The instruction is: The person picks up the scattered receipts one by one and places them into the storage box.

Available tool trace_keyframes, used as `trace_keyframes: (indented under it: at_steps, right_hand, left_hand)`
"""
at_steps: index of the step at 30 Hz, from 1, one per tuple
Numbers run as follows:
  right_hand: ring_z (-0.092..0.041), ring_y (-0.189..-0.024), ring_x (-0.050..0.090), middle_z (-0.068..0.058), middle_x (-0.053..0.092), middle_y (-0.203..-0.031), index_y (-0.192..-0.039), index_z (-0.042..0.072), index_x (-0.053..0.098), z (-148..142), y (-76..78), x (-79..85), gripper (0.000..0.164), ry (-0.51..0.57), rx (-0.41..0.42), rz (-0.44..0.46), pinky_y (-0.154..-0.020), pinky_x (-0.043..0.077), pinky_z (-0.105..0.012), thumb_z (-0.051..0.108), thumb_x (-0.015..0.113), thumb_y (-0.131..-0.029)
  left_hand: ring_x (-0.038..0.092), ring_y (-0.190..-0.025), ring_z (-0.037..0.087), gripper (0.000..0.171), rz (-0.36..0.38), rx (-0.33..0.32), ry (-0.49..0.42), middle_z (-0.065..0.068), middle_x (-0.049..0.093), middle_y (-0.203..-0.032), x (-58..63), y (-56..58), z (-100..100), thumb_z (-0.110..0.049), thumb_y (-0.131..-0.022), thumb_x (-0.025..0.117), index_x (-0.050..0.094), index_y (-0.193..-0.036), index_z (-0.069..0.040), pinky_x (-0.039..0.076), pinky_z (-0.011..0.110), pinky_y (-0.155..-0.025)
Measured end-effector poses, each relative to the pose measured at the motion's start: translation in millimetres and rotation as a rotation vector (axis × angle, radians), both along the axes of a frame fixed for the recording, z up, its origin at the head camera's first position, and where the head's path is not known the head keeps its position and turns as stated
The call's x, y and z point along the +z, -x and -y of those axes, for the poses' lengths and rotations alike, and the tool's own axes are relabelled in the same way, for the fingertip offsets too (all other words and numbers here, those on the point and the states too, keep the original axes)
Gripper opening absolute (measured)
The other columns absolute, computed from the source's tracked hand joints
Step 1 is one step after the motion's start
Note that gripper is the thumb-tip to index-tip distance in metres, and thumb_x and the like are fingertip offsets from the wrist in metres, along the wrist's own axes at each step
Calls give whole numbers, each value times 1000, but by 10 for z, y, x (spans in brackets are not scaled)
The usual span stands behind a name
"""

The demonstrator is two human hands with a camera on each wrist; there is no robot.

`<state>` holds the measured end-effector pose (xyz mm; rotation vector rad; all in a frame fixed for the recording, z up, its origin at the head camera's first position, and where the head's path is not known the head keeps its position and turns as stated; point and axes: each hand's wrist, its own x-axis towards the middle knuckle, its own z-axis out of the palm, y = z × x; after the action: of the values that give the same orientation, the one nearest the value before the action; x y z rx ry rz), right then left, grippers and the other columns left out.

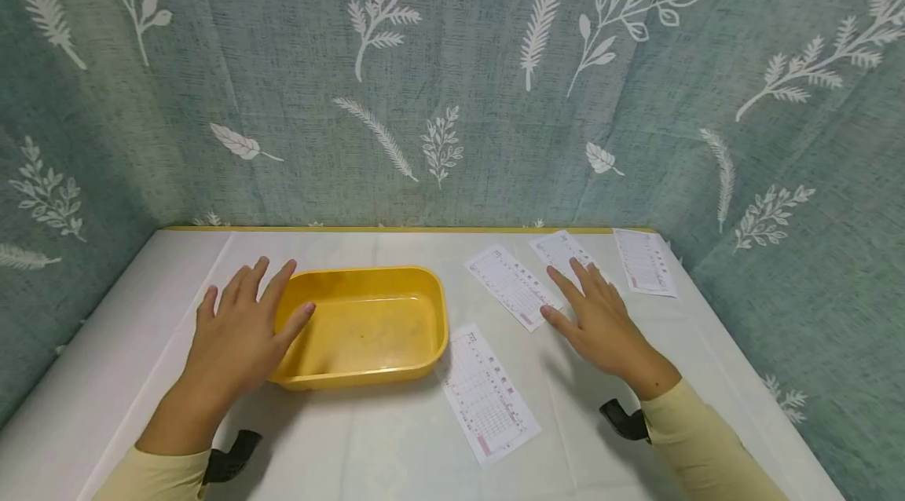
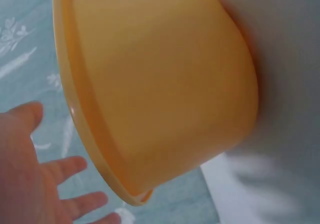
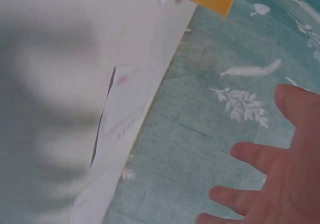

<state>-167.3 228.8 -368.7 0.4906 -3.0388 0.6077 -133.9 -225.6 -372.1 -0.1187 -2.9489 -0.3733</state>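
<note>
A yellow plastic basin (image 1: 360, 369), rectangular with rounded corners, stands on the white table with nothing inside it. My left hand (image 1: 236, 332) hovers at its left end with fingers spread; thumb and fingertips overlap the rim in the head view. The left wrist view shows the basin's outer wall (image 2: 170, 83) close by, the fingers beside the rim. To the right, my right hand (image 1: 601, 320) is held above the table, fingers spread and holding nothing. Nearest it lie a printed paper slip (image 1: 512, 285) and a second slip (image 1: 562, 250), partly covered by the fingers.
Another printed slip (image 1: 488, 399) lies in front of the basin's right corner, and one more slip (image 1: 645, 261) at the back right edge. Leaf-patterned green cloth (image 1: 452, 93) rises behind and at both sides of the white table (image 1: 396, 446). Dark wrist mounts (image 1: 233, 455) show at both sleeves.
</note>
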Motion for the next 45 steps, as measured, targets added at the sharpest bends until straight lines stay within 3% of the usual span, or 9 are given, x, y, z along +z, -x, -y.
trace_keyframes:
  at_steps: [4, 7, 9, 12, 17, 20, 28, 37, 45]
  right_hand:
    - [-41, -137, 41, -19, 44, -150, -146, 10, 48, 8, -9, 3, 52, 223, 7, 6, -107, 35, -63, 42, 46, -106]
    - [-27, -115, 58, -11, 63, -128, -133, 10, 60, 28, 12, 46, 36, 385, -6, -33, -95, 49, -47, 31, 51, -105]
    - [-19, -102, 62, -7, 68, -115, -126, 13, 65, 43, 39, 79, 29, 448, -25, -62, -87, 51, -36, 28, 53, -104]
    - [-14, -90, 62, -7, 70, -104, -119, 13, 68, 60, 79, 114, 24, 519, -56, -85, -77, 51, -26, 25, 56, -103]
    - [-12, -79, 62, -14, 67, -97, -114, 8, 69, 70, 117, 98, 21, 608, -97, -66, -72, 54, -27, 20, 58, -101]
    - [-12, -77, 61, -13, 66, -97, -114, 8, 69, 66, 127, 65, 22, 616, -103, -44, -72, 55, -30, 22, 58, -102]
    - [-12, -74, 58, -12, 65, -95, -114, 9, 69, 24, 187, -38, 23, 601, -123, -26, -67, 51, -25, 26, 57, -102]
    - [-23, -72, 59, -10, 66, -90, -114, 11, 69, -42, 229, -60, 20, 560, -87, -58, -64, 50, -27, 23, 59, -101]
    - [-19, -72, 57, -16, 67, -91, -112, 10, 70, -62, 307, -143, 18, 525, -104, -46, -60, 48, -28, 20, 62, -99]
  left_hand:
    - [39, -130, 52, 62, -7, 25, -87, 28, 37, -150, -28, 66, 79, -45, -104, 46, 33, -155, -15, 27, 72, -98]
    - [55, -110, 45, 57, 82, 46, -216, 29, 49, -134, -78, 162, 197, -40, -105, 43, 36, -153, -8, 44, 59, -85]
    - [59, -94, 36, 56, 181, 54, -306, 28, 54, -124, -129, 222, 282, -38, -106, 39, 36, -151, -4, 49, 47, -74]
    - [57, -85, 28, 56, 315, 64, -425, 27, 57, -115, -222, 271, 373, -34, -107, 35, 34, -150, 1, 48, 35, -68]
    - [59, -102, 32, 58, 408, 87, -545, 33, 53, -132, -371, 260, 443, -32, -106, 33, 31, -150, 6, 51, 34, -80]
    - [61, -107, 30, 58, 417, 89, -601, 34, 50, -139, -437, 231, 485, -31, -107, 32, 32, -150, 6, 52, 29, -81]
    - [60, -86, 12, 54, 354, 68, -674, 29, 57, -128, -505, 230, 513, -31, -107, 35, 34, -151, 2, 52, 21, -71]
    - [59, -89, 21, 54, 279, 86, -655, 28, 57, -123, -449, 437, 372, -31, -107, 37, 37, -150, 1, 52, 20, -70]
    - [57, -86, 15, 53, 237, 106, -663, 26, 57, -120, -448, 525, 343, -30, -107, 36, 39, -149, 2, 50, 18, -68]
